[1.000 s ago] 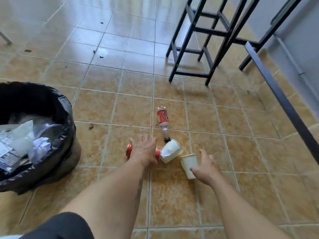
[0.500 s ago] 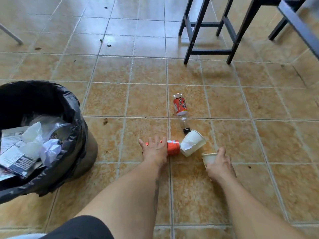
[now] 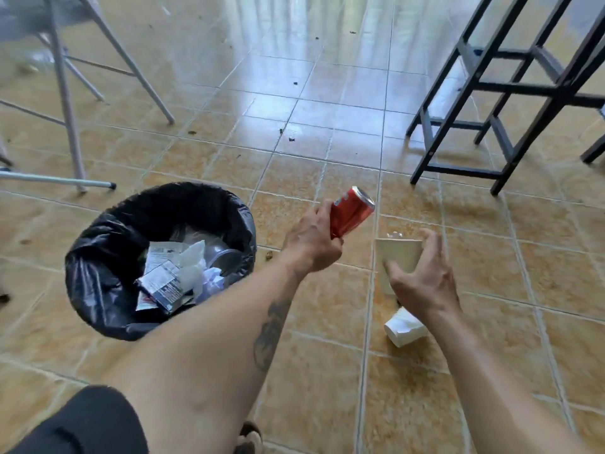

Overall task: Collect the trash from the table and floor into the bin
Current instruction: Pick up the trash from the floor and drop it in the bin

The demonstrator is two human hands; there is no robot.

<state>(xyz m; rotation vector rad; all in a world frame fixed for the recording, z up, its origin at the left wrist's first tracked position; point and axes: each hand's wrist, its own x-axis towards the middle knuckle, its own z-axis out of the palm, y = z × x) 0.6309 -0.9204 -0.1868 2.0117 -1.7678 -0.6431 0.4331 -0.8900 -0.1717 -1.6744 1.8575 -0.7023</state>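
Note:
My left hand (image 3: 311, 244) grips a red soda can (image 3: 352, 213), lifted off the floor and tilted, just right of the bin. My right hand (image 3: 422, 280) holds a white paper cup (image 3: 397, 257) upright in the air. The bin (image 3: 108, 290) has a black liner and stands at the left, with papers, crumpled tissue and clear plastic inside. A second, crushed white paper cup (image 3: 404, 326) lies on the tiled floor below my right hand. The plastic bottle seen before is hidden from view.
Black stool legs (image 3: 491, 126) stand at the upper right. Grey folding-chair legs (image 3: 68, 109) stand at the upper left, behind the bin. Small crumbs and debris (image 3: 289, 138) dot the tan floor tiles. My shoe (image 3: 248, 437) shows at the bottom.
Both hands have lifted off the floor: the left has picked up the red can, the right has raised a paper cup. The view has tilted up and toward the bin.

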